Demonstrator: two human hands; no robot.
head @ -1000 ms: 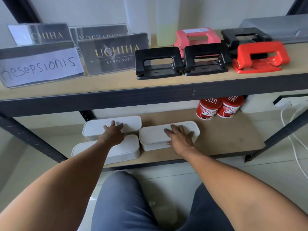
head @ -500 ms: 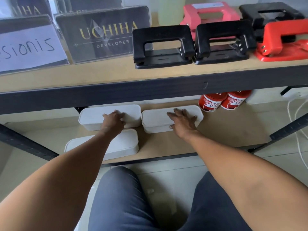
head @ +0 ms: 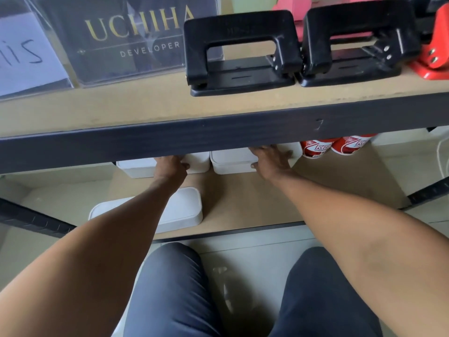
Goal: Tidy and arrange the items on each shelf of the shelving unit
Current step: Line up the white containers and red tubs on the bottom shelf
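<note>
I am reaching both arms under the dark metal front rail of the upper shelf, onto the tan wooden lower shelf. My left hand is resting on the rear left white rectangular plastic box, but the rail is hiding my fingers, so I cannot tell how they are lying. My right hand is lying with fingers spread flat on the lid of the rear right white rectangular plastic box, which is sitting just beside the left one. A third white lidded box is lying nearer the front edge, partly under my left forearm. Two red-and-white cans are standing right of the boxes; I am reading only "K" on them. Above, a clear acrylic sign is reading "UCHIHA DEVELOPER" in gold and grey, beside a handwritten paper sign and two black metal hole punches.
</note>
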